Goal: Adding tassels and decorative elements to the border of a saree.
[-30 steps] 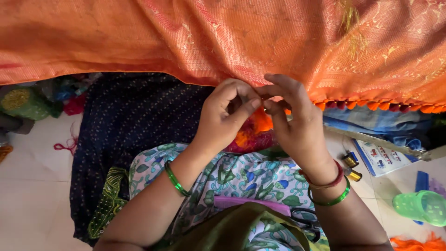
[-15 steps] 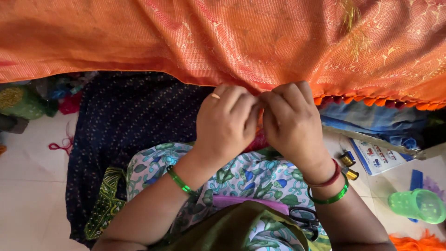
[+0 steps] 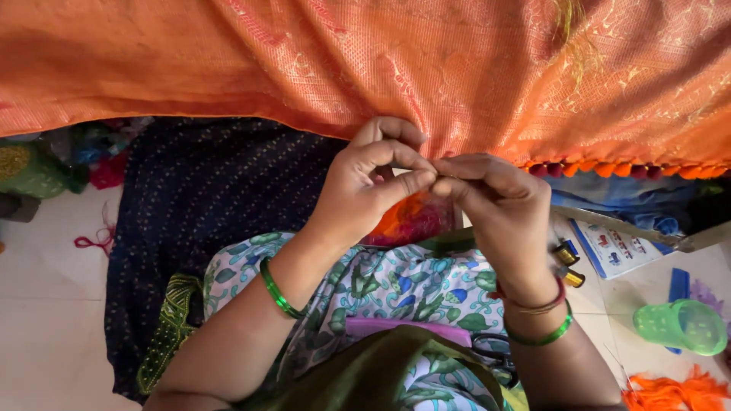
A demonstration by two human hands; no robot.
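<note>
Pale tiled floor (image 3: 46,304). Spread across it, a dark dotted cloth (image 3: 205,205) with green embroidered edge. At right, a green plastic cup (image 3: 681,326) on its side, a blue printed card (image 3: 613,250), two small gold thread spools (image 3: 567,262), orange thread tuft (image 3: 670,392). At left, a red thread scrap (image 3: 95,242).

Both hands meet at frame center, pinching the lower edge of the orange fabric (image 3: 365,68) that spans the top. Left hand (image 3: 365,190) and right hand (image 3: 495,213) fingertips touching. Dark dotted cloth (image 3: 205,228) lies below left. Green plastic cup (image 3: 681,326) at lower right, thread spools (image 3: 567,262) just beside the right wrist.
</note>
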